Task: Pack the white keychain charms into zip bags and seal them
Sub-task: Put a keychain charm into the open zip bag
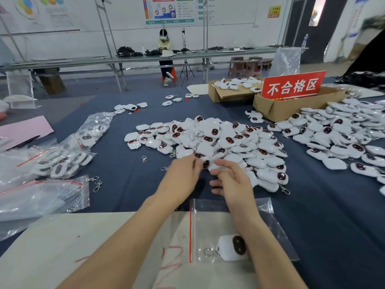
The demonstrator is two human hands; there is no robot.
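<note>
**Two grips on one charm at the pile edge, bag waiting**

Both grips meet on a single held charm (206,164), just off the near edge of the charm pile (208,138). The left grip (183,171) pinches its dark-faced end with curled fingertips. The right grip (230,180) pinches the white body with thumb and forefinger, its lower fingers loosely curled and holding nothing. There is some blur at the contact, so the exact finger placement is unclear.

The zip bag (210,224) lies flat behind the grips, toward the person and partly under the right forearm. Its red zip strip (190,228) is on the left-grip side. One bagged charm (232,245) is already inside, keyring pointing at the strip. The bag looks unsealed, but that is hard to confirm.

Filled bags (62,159) and empty bags (41,197) lie well left of the left grip on the counter (125,184). Loose clasps (96,182) sit between them and the grip. A second pile (343,132) and a cardboard box (291,109) are far right of the right grip and beyond it.

Step, as judged: picking or checking the next charm, with the bag only partly filled. The next move calls for bringing the charm back to the bag mouth, holding the opening apart with one grip, sliding the charm in past the strip, then pressing the strip closed along its length.
</note>
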